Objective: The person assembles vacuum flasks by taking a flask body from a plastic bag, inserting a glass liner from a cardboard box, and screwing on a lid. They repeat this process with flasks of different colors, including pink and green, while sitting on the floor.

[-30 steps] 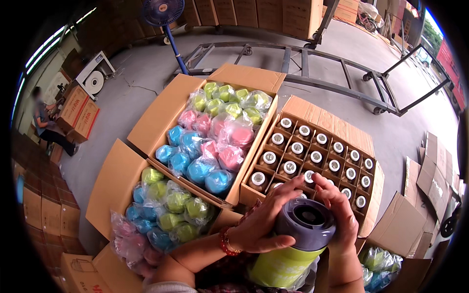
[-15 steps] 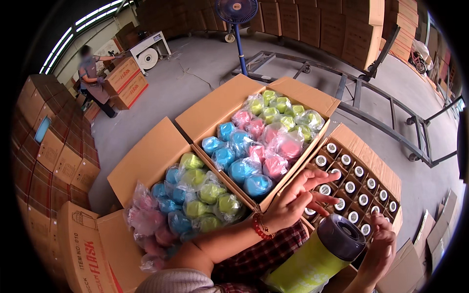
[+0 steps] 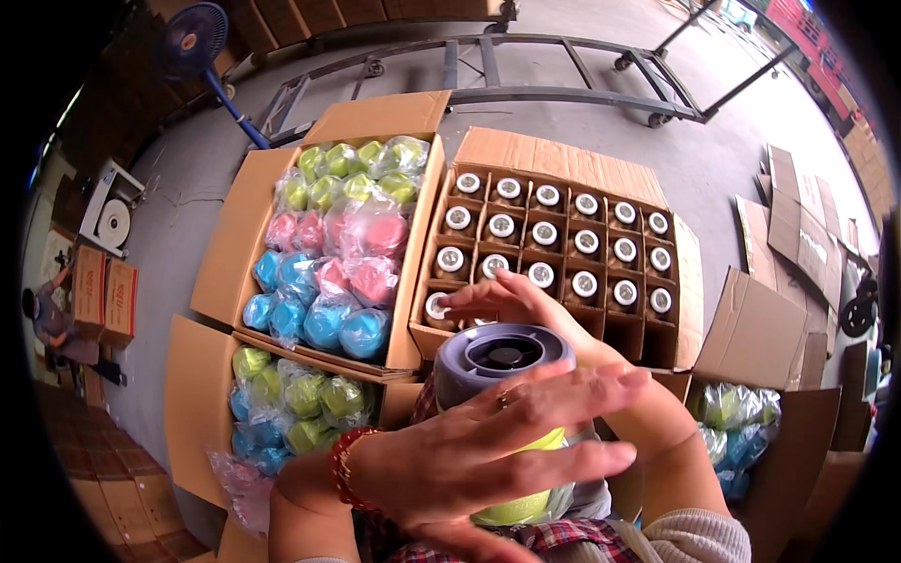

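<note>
Upright against my lap stands a lime-green vacuum flask [image 3: 514,509] with a dark purple top [image 3: 450,373] that has a round opening in it. My left hand [image 3: 469,450], a red bead bracelet at its wrist, crosses in front of the flask's body with fingers spread. Whether it touches the flask I cannot tell. Behind the purple top is my right hand [image 3: 549,314], fingers stretched out to the left over the near edge of a divided carton [image 3: 563,155]. White-ringed bottle tops [image 3: 585,242] fill most of its cells; a few near cells look dark.
Left of the divided carton, an open carton [image 3: 214,272] holds bagged blue, pink and green flask parts [image 3: 324,319]. A second such carton [image 3: 197,403] is nearer. Flattened cardboard [image 3: 751,324] lies right. A wheeled metal frame [image 3: 526,94], a fan [image 3: 192,42] and a person [image 3: 56,324] are beyond.
My view has swung to the right. My left hand has moved from beyond the flask's top to in front of its body, and my right hand has reached behind the top. The flask now stands more upright.
</note>
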### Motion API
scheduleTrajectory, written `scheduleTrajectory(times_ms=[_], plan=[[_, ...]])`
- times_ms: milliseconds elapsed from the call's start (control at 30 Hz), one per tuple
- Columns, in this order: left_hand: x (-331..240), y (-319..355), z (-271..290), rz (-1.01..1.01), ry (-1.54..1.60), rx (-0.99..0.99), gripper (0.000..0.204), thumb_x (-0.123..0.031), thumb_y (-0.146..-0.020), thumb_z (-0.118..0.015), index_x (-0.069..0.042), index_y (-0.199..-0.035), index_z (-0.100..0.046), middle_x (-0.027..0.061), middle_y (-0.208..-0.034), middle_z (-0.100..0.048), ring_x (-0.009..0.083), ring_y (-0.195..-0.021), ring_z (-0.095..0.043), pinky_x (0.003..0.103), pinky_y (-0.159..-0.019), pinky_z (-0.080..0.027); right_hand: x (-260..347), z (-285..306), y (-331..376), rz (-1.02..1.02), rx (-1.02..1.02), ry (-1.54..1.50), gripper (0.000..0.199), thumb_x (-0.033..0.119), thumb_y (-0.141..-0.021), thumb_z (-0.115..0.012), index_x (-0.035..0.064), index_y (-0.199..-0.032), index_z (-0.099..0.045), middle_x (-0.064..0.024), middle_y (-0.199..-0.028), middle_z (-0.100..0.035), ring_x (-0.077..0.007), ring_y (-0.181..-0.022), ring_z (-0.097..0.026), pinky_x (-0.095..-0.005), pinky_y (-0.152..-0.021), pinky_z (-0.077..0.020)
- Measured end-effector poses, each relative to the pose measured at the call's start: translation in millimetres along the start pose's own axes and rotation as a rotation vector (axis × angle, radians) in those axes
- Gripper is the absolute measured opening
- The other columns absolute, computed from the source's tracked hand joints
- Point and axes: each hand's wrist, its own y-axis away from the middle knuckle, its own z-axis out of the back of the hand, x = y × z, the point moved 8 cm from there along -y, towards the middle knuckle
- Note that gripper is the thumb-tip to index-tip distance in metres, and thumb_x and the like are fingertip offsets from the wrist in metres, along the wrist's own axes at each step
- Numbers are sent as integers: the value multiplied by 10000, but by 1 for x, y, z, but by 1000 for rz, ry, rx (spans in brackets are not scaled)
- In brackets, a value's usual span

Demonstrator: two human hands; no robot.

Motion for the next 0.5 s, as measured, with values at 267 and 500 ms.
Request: scheduleTrajectory(times_ms=[267,500], plan=[[122,95,13,447,316,-637,870,-708,-878,-399,-38,-1423,-295,250,-1428,-360,333,-1320,-393,474,-1099,-293,62,-27,65,563,33,384,454,362,-1017,-378,18,-1287,-502,-160,-1373,-459,-235,-1289,-420,-384,-1085,-301],[39,4,2,282,-680,-10,823,-618,-832,-590,-27,-1370,-391,262,-1402,-388,415,-1251,-437,526,-1015,-378,-23,-2,-7,-20,93,-480,524,430,-1003,-358,5,-1267,-518,-103,-1218,-580,-199,-1162,-523,-336,-1047,-374]])
